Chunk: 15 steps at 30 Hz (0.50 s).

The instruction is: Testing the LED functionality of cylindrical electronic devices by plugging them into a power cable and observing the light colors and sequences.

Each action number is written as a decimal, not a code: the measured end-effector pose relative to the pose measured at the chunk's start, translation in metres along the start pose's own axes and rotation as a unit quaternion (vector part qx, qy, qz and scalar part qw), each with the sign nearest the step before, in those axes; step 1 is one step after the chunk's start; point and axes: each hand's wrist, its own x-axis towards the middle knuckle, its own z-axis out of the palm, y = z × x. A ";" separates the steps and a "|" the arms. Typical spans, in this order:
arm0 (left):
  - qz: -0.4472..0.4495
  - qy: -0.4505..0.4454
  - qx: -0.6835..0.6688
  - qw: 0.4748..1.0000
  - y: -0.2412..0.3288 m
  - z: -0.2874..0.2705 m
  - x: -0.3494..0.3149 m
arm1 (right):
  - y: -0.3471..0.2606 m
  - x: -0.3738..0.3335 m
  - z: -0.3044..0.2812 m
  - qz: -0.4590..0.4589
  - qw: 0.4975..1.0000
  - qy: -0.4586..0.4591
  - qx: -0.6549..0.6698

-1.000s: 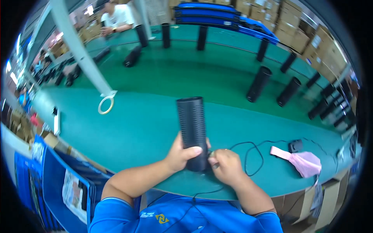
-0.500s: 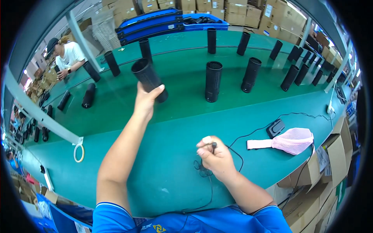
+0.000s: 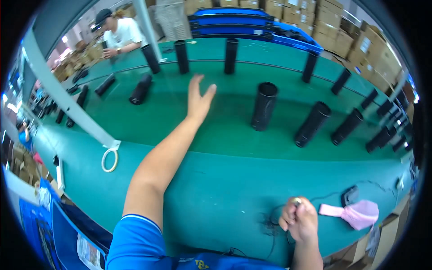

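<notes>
My left hand (image 3: 201,101) reaches out over the dark green strip of the bench with thumb and fingers spread and nothing in them. Upright to the right of it stands a black perforated cylinder (image 3: 264,107), apart from the fingers. Two similar black tubes, a leaning-looking one (image 3: 312,124) and another (image 3: 347,127), stand farther right. Low on the right, my right hand (image 3: 300,220) is closed on a small cable plug (image 3: 296,202), whose metallic end shows at the fingertips. A thin black cable (image 3: 272,243) lies blurred on the bench beside that hand.
A pink mesh pouch (image 3: 361,214) and a black adapter (image 3: 349,196) lie at the right. A tape ring (image 3: 109,160) rests by the left post (image 3: 67,96). More black tubes stand or lie around. Across the bench is a person (image 3: 121,33); blue crates (image 3: 229,24) stand behind.
My left hand has let go of the black cylinder, which now stands on the strip. The view has turned left. My right hand keeps the plug and appears lower and farther right.
</notes>
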 end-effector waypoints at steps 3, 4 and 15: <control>0.175 0.104 0.350 0.914 -0.059 -0.086 0.045 | 0.006 0.000 0.001 0.005 1.000 0.007 -0.004; 0.130 0.113 0.451 0.876 -0.077 -0.120 0.058 | 0.009 0.000 0.000 0.003 1.000 0.003 -0.008; -0.291 0.033 0.354 0.888 -0.096 -0.220 0.069 | 0.022 0.013 0.003 -0.015 0.992 -0.111 -0.057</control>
